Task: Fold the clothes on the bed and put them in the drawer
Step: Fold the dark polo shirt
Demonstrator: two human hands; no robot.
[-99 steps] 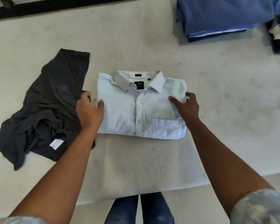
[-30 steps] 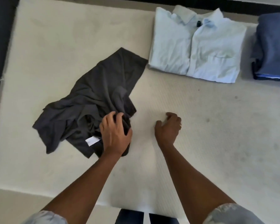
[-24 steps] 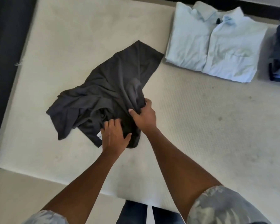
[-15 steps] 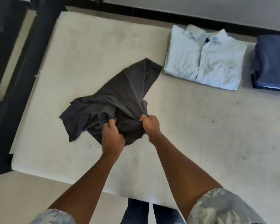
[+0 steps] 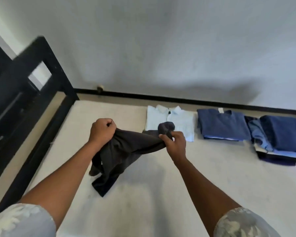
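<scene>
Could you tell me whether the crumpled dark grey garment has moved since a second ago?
Yes. The crumpled dark grey garment has risen off the white mattress, where it lay; the left hand and right hand hold it up.

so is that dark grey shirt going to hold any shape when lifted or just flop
Likely floppy: the dark grey shirt sags between the left hand and right hand, its lower end hanging limp toward the mattress. Probably light: two small grips at one edge carry it.
</scene>
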